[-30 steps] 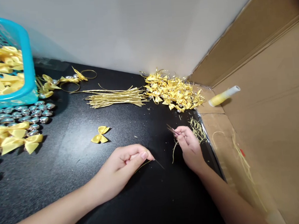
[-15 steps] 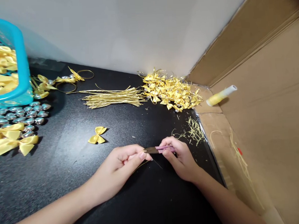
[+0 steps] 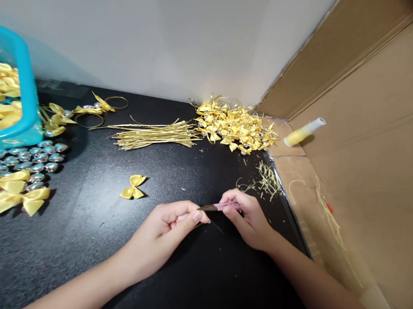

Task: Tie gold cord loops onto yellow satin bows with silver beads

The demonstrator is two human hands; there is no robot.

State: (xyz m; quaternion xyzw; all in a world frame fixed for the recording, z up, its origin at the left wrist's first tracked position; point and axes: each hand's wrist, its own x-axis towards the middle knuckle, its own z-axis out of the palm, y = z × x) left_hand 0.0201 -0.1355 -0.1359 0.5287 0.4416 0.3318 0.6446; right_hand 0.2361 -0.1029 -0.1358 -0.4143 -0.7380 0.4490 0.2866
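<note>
My left hand (image 3: 172, 224) is closed, with thumb and forefinger pinched together. A thin gold cord (image 3: 197, 226) peeks out beneath its fingertips; most of it is hidden. A fine dark strand also trails out to the right of the fingers. My right hand (image 3: 245, 217) grips small thread snips (image 3: 227, 206) with a pink handle. Their dark blades point left and the tips meet my left fingertips. Beyond my left hand a single yellow satin bow (image 3: 133, 187) lies on the black table (image 3: 103, 235).
Gold cords (image 3: 156, 135) lie bundled at the back, beside a heap of finished bows (image 3: 232, 125). Cord scraps (image 3: 269, 181) litter the right edge. A turquoise basket (image 3: 29, 90) of bows, silver beads (image 3: 40, 157) and loose bows (image 3: 18, 196) occupy the left. Cardboard (image 3: 366, 140) stands right.
The blades of the snips look narrower now, tilted or drawn together at my left fingertips. Both hands have stayed almost in place. The view has shifted slightly.
</note>
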